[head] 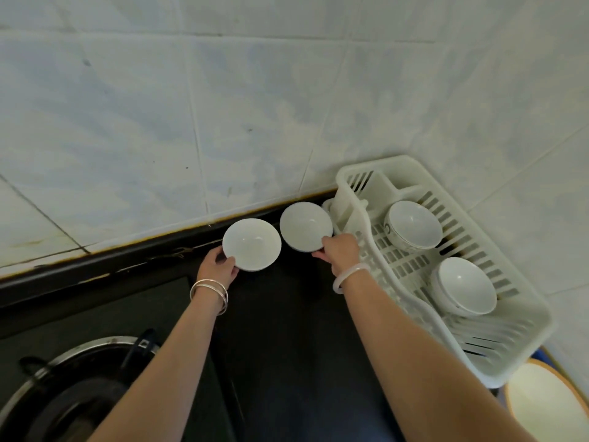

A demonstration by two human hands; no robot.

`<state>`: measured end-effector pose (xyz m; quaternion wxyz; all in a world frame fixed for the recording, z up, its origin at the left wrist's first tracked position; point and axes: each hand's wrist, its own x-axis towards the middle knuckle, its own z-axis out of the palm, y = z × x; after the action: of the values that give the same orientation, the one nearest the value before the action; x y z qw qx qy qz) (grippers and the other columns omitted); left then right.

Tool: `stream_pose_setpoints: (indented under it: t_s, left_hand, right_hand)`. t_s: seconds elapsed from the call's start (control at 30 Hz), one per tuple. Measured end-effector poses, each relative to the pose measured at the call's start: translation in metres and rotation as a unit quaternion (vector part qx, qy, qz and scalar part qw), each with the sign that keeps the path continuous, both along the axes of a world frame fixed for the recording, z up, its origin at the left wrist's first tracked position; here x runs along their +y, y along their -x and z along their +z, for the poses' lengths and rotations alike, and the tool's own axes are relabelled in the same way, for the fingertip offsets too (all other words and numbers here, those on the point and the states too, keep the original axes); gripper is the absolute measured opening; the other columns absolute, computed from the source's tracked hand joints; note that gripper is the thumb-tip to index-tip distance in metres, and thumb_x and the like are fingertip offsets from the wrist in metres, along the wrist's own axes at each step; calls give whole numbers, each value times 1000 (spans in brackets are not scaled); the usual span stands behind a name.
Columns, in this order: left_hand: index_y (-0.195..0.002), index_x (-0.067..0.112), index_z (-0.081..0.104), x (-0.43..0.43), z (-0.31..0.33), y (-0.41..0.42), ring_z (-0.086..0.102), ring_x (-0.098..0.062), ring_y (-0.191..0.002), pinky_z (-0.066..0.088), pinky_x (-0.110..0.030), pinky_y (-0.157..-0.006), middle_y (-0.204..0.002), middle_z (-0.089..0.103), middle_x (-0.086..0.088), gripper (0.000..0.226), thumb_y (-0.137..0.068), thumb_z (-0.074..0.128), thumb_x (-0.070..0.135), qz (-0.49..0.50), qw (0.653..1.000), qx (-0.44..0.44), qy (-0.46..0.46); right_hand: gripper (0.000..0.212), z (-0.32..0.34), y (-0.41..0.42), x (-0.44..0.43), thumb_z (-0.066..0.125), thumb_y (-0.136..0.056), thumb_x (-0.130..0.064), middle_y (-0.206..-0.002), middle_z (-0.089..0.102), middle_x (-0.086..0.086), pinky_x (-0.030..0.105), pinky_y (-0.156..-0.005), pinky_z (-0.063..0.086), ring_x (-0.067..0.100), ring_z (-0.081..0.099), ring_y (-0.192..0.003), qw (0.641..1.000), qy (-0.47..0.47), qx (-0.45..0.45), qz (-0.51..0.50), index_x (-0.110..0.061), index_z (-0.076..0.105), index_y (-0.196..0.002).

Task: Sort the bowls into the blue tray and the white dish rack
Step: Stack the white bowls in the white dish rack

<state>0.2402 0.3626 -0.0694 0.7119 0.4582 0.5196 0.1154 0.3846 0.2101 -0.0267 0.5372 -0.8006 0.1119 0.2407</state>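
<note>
My forearms stretch over the dark tabletop, left grip clasping the left bowl, right grip pinching the right bowl just beside the white dish rack, which holds two rack bowls.

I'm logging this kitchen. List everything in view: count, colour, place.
Left-held ceramic bowl: one, white, near the wall.
Right-held ceramic bowl: one, white, beside the rack.
Racked ceramic bowls: two, white, inside the rack.
Slatted plastic dish rack: one, white, at right.
Orange-rimmed plate: one, cream, bottom right.
Gas burner: one, black, bottom left.
Countertop: one, black, below.
Tiled wall: one, pale, behind.
Bangles: silver, left wrist; whitish, right wrist.
Left hand: one, grips left-held bowl.
Right hand: one, grips right-held bowl.
</note>
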Motion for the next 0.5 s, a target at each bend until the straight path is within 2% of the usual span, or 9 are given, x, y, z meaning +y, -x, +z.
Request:
stream_pose_setpoints:
  t_s: [0.07, 0.1, 0.17, 0.2, 0.27, 0.3, 0.37, 0.43, 0.5]
  left_hand:
    - [-130, 12, 47, -1, 0, 1, 50, -33, -121, 47, -41, -96, -132, 51, -16, 44, -88, 50, -2, 8, 1000, -12, 12]
    - [-130, 13, 47, -1, 1, 2, 50, -33, -121, 47, -41, -97, -133, 51, -16, 44, -88, 50, -2, 12, 1000, -17, 19]
    - [-130, 14, 47, -1, 2, 2, 51, -33, -120, 46, -41, -98, -133, 50, -15, 44, -89, 50, -1, 22, 999, -29, 37]
    - [-131, 14, 47, -2, 3, 3, 51, -33, -120, 46, -41, -99, -134, 50, -15, 44, -89, 49, 0, 27, 998, -36, 47]
    - [-133, 16, 46, -3, 5, 5, 51, -33, -120, 44, -40, -101, -135, 49, -15, 45, -91, 48, 1, 35, 996, -49, 65]
    - [-134, 17, 46, -3, 6, 5, 51, -33, -120, 44, -39, -101, -135, 49, -14, 45, -91, 48, 1, 38, 995, -55, 71]
    - [-133, 19, 48, -3, 7, 6, 51, -32, -120, 44, -38, -99, -134, 50, -14, 43, -92, 47, 3, 42, 994, -62, 81]
    - [-130, 19, 50, -2, 8, 7, 51, -31, -120, 45, -36, -95, -132, 53, -13, 38, -94, 46, 11, 49, 993, -62, 85]
    - [-127, 18, 53, 0, 7, 7, 52, -29, -119, 46, -35, -91, -128, 57, -13, 33, -95, 44, 23, 59, 993, -54, 84]
  right_hand:
    - [19, 8, -1, 1, 54, -84, 4, -80, 64, 12, 50, -83, 56, 21, 62, -70, 1000, -7, -14, 6, 14, 58, -100]
    - [18, 14, 0, 4, 55, -85, 3, -82, 64, 12, 46, -81, 58, 20, 62, -71, 1000, -16, -17, 14, 12, 59, -99]
    - [4, 24, 3, 10, 57, -85, 2, -86, 64, 13, 37, -73, 60, 17, 63, -69, 998, -19, -20, 48, 0, 61, -87]
    - [5, 28, 6, 13, 59, -85, 1, -87, 65, 13, 32, -68, 60, 16, 65, -68, 998, -10, -20, 65, -3, 60, -82]
    - [2, 31, 12, 20, 60, -85, 0, -89, 66, 15, 24, -57, 59, 16, 67, -68, 996, 2, -18, 92, 1, 61, -86]
    - [8, 31, 15, 24, 61, -85, -1, -91, 67, 17, 23, -55, 58, 17, 68, -67, 994, 9, -19, 103, 4, 62, -91]
    - [12, 28, 21, 33, 63, -84, -2, -91, 69, 18, 31, -65, 61, 20, 70, -67, 992, 31, -19, 123, 5, 63, -94]
    - [9, 24, 26, 41, 65, -83, -4, -77, 69, 14, 40, -75, 60, 24, 71, -69, 987, 64, -29, 143, 3, 64, -88]
    - [10, 19, 30, 46, 67, -82, -6, -67, 67, 9, 41, -78, 59, 25, 72, -72, 982, 92, -42, 161, 1, 64, -87]
